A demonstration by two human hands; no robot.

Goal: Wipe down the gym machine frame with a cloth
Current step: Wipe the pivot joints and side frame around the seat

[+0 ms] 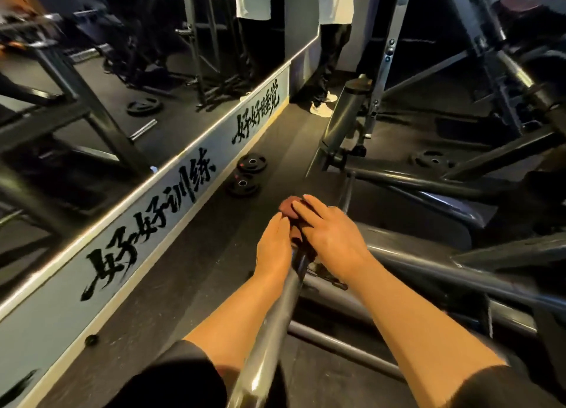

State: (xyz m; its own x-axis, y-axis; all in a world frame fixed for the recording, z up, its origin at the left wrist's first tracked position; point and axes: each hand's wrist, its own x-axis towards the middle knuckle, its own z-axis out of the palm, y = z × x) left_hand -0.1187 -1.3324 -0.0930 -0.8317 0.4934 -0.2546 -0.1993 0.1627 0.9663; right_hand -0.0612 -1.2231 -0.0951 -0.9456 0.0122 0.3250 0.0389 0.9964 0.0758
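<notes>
A grey metal frame tube (275,315) of the gym machine runs from the bottom middle up toward my hands. A reddish-brown cloth (288,208) is wrapped over the tube's far end. My right hand (330,236) lies over the cloth, its fingers curled round it and the tube. My left hand (274,248) presses against the tube's left side with straight fingers touching the cloth's edge. Most of the cloth is hidden under my hands.
Two black weight plates (248,175) lie on the dark floor by the mirror wall's lettered base (128,224). More dark machine tubes (428,187) cross at the right, with another plate (432,159) beneath. A person's legs in white shoes (321,107) stand at the far end.
</notes>
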